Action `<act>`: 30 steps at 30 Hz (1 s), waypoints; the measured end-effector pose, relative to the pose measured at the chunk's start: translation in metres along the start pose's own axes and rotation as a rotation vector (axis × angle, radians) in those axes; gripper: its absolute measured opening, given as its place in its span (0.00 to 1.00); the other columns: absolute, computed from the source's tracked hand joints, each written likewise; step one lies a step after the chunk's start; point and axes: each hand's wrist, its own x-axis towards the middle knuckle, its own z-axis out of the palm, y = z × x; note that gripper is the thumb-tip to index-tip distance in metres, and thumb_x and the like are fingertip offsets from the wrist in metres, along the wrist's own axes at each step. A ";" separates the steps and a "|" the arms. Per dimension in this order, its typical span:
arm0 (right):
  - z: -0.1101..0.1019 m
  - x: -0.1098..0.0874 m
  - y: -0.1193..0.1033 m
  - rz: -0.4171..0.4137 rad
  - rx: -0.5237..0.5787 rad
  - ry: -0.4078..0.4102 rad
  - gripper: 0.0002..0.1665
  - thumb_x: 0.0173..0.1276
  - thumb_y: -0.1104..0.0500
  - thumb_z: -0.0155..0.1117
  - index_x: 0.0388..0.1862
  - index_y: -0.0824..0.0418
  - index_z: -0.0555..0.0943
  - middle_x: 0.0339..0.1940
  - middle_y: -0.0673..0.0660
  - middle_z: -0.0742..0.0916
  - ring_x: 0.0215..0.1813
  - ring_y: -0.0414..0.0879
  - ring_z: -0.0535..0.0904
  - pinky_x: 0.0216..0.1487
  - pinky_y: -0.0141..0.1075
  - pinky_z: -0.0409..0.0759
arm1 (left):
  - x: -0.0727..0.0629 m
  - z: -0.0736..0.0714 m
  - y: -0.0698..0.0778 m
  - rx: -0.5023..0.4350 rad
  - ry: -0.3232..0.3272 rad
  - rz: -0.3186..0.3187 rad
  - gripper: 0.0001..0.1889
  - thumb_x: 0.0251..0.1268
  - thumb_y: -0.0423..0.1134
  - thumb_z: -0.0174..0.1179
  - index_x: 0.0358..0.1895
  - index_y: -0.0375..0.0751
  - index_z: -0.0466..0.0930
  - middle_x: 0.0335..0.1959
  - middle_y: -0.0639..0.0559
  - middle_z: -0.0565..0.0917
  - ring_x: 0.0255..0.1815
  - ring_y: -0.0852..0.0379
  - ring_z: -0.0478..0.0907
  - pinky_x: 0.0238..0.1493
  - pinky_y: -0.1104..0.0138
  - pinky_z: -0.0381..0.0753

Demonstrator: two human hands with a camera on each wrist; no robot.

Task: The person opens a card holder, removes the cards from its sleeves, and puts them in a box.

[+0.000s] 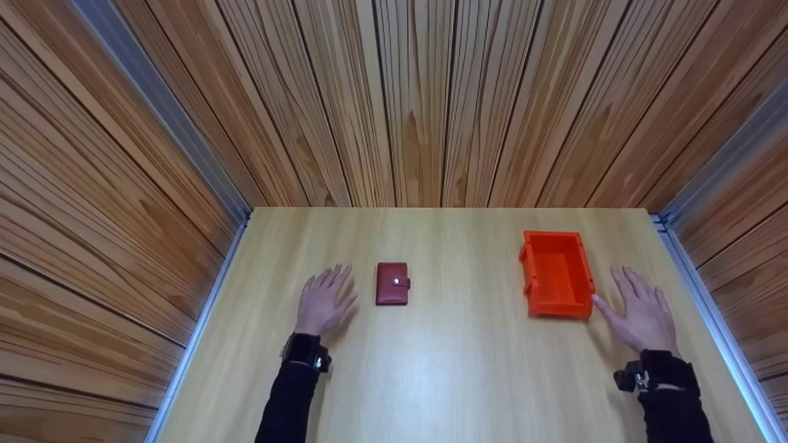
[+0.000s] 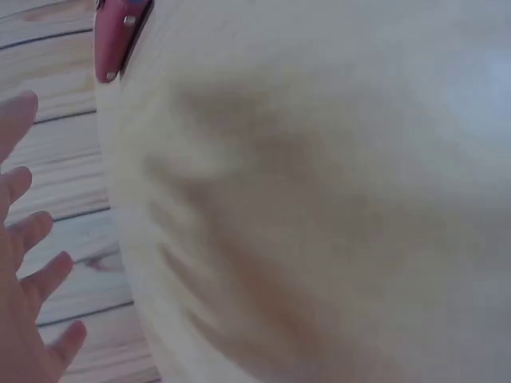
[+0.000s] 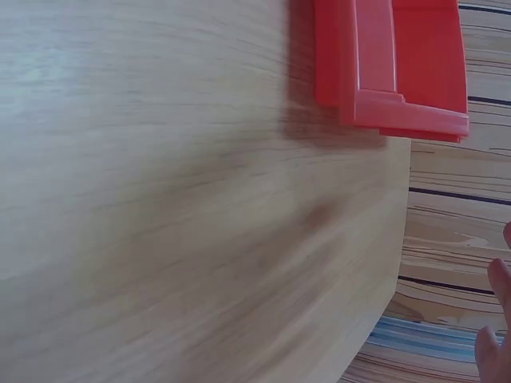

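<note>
A dark red wallet (image 1: 391, 284) with a snap strap on its right side lies on the table between the hands. My left hand (image 1: 322, 303) is held to the left of it, fingers spread and holding nothing. In the left wrist view the wallet (image 2: 120, 38) shows at the top edge, beyond the thumb. An orange-red plastic bin (image 1: 559, 274), with nothing inside, stands on the right part of the table. My right hand (image 1: 643, 317) is just right of the bin, fingers straight, thumb tip near its front right corner. The right wrist view shows the bin (image 3: 375, 56) and a few fingertips.
The light wood table (image 1: 406, 381) meets a wood-plank wall (image 1: 418, 104) at the back. Plank walls with metal rails (image 1: 191, 344) flank it on both sides. The right rail (image 1: 720, 332) runs close to the right hand.
</note>
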 end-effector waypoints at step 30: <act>0.012 -0.004 -0.022 -0.002 0.022 -0.006 0.48 0.79 0.37 0.55 0.85 0.60 0.53 0.82 0.72 0.60 0.80 0.73 0.53 0.80 0.70 0.42 | 0.030 0.057 0.096 -0.133 -0.117 0.083 0.32 0.74 0.55 0.57 0.77 0.48 0.69 0.82 0.36 0.61 0.79 0.36 0.65 0.76 0.44 0.66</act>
